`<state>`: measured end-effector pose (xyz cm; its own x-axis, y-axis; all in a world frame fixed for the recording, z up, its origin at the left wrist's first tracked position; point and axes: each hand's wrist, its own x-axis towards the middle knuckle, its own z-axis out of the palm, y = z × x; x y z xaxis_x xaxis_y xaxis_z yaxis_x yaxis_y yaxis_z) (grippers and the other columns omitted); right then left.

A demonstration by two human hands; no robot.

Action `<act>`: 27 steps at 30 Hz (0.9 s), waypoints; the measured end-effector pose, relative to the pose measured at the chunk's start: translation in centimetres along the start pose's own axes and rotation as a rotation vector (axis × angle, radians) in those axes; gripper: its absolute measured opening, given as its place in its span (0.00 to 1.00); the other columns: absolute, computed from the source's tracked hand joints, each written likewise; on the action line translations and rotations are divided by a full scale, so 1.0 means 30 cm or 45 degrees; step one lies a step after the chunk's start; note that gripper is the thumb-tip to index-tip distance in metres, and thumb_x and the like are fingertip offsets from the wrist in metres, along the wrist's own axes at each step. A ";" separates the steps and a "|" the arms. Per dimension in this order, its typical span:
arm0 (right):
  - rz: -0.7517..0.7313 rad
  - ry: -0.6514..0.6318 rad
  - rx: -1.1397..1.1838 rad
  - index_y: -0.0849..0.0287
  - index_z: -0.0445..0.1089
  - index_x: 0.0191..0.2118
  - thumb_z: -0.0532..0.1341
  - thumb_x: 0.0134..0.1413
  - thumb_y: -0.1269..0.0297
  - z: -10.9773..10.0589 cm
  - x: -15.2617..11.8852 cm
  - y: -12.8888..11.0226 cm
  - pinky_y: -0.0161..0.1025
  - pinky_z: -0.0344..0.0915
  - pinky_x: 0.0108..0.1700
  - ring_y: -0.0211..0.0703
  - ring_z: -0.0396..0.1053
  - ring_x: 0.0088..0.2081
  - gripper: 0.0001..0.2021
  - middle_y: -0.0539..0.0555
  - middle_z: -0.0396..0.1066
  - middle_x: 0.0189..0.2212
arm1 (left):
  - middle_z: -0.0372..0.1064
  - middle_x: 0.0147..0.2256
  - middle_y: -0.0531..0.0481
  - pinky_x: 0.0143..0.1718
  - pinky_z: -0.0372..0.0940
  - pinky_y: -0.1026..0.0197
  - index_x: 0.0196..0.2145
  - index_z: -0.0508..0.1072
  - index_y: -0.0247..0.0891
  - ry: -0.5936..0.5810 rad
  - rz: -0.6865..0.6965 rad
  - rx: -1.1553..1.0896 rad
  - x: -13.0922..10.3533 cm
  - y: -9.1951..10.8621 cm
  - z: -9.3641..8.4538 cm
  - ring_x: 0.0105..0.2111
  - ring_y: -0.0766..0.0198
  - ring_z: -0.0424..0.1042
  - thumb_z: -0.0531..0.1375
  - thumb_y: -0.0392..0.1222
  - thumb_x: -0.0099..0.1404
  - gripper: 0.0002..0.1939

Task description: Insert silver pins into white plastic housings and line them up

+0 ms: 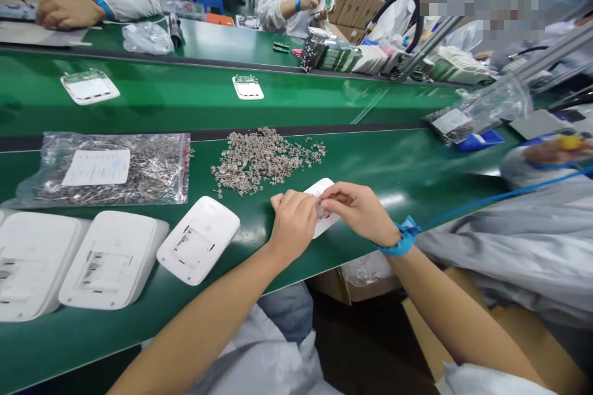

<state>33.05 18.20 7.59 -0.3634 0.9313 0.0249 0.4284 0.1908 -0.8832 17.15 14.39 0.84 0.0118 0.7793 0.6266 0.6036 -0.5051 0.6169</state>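
Fitting step: left hand pins white plastic housing to green bench edge; right hand pinches small metal contact against it. Next likely needs fresh contact from loose pile just behind.

No legible text anywhere.

White paper label inside the clear bag of metal parts, left of the loose pile of metal parts: printed lines too small and blurred to read. Second label on a bag far right of that pile, likewise unreadable. No brand or number readable on the white casings below the bag.
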 end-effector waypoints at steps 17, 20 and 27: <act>-0.698 -0.254 -0.936 0.60 0.73 0.34 0.59 0.60 0.70 -0.016 0.082 0.043 0.45 0.66 0.45 0.48 0.68 0.42 0.05 0.59 0.72 0.40 | 0.76 0.44 0.51 0.48 0.51 0.46 0.42 0.72 0.44 -0.152 -0.474 0.203 0.011 -0.008 -0.020 0.52 0.51 0.63 0.59 0.32 0.65 0.10; -0.731 -0.285 -0.965 0.60 0.72 0.33 0.59 0.61 0.69 0.008 0.113 0.045 0.46 0.66 0.46 0.49 0.66 0.43 0.06 0.59 0.72 0.40 | 0.78 0.42 0.55 0.48 0.50 0.47 0.41 0.74 0.47 -0.155 -0.537 0.131 0.021 -0.022 -0.019 0.51 0.53 0.62 0.58 0.32 0.67 0.10; -0.624 -0.341 -1.012 0.60 0.71 0.30 0.59 0.57 0.72 0.041 0.149 0.028 0.44 0.65 0.44 0.48 0.67 0.41 0.06 0.58 0.71 0.38 | 0.78 0.41 0.55 0.46 0.51 0.48 0.40 0.75 0.47 -0.195 -0.602 0.097 0.035 -0.030 -0.019 0.49 0.55 0.64 0.57 0.31 0.67 0.12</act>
<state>30.77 22.14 6.38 -0.7848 0.6097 0.1114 0.5773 0.7844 -0.2268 16.16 15.45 1.22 -0.1633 0.9648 0.2061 0.6275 -0.0596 0.7763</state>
